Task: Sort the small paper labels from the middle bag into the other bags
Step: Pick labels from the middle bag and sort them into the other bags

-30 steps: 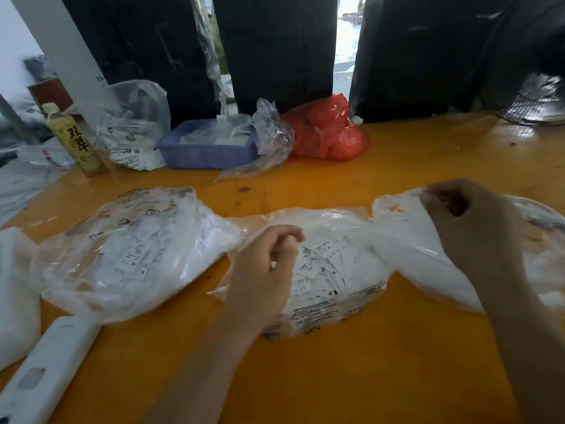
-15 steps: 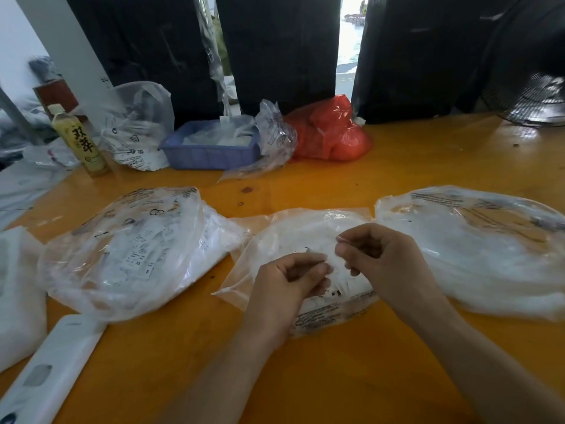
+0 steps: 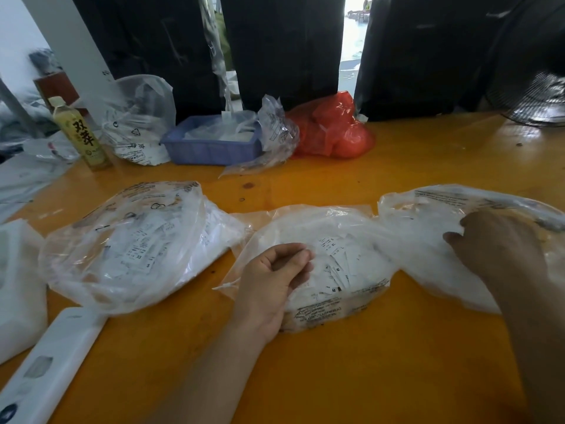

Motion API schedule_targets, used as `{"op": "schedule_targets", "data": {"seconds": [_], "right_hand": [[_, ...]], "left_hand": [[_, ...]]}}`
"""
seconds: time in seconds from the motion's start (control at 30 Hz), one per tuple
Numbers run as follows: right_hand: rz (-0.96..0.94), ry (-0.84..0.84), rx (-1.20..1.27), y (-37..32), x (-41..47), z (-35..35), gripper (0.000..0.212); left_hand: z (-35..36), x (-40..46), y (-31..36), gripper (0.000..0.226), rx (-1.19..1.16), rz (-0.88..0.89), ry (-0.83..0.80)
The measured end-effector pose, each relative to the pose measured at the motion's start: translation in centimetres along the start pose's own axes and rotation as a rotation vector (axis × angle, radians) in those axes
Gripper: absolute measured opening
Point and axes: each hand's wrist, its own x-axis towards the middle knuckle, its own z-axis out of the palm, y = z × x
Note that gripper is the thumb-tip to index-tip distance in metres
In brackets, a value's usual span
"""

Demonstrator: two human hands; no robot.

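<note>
Three clear plastic bags of small white paper labels lie in a row on the orange table. My left hand [image 3: 275, 275] rests on the left part of the middle bag [image 3: 342, 270], fingers curled and thumb against forefinger, pinching the bag's film. Labels marked M and XL show through beside it. My right hand [image 3: 495, 240] reaches over the mouth of the right bag [image 3: 428, 209], back of the hand up, its fingertips hidden in the plastic. The left bag [image 3: 128, 246] lies untouched, with labels marked XS and S.
At the back stand a blue tray [image 3: 211, 148], a red bag [image 3: 330, 130], a crumpled clear bag [image 3: 137, 117] and a yellow drink bottle [image 3: 81, 133]. A white flat device [image 3: 52, 362] and a white bag [image 3: 18, 286] lie at the near left. A fan [image 3: 532, 99] sits far right.
My right hand has left the middle bag, where it met my left hand, and moved right to the mouth of the right bag. My left hand has stayed on the middle bag.
</note>
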Motion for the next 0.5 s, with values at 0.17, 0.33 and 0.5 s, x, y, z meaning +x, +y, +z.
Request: {"op": "schedule_targets", "data": {"seconds": [0.17, 0.33, 0.5], "right_hand": [[-0.072, 0.342, 0.205, -1.7, -1.3, -1.5, 0.020], [-0.489, 0.101, 0.841, -8.4, -7.5, -2.9, 0.024], [-0.642, -0.251, 0.958, -11.6, -10.1, -0.6, 0.016]], "left_hand": [[-0.1, -0.1, 0.2, 0.031, -0.024, 0.026, 0.001], [-0.3, -0.2, 0.2, 0.029, 0.091, 0.080, -0.012], [-0.2, -0.7, 0.3, 0.017, 0.215, 0.073, -0.076]]}}
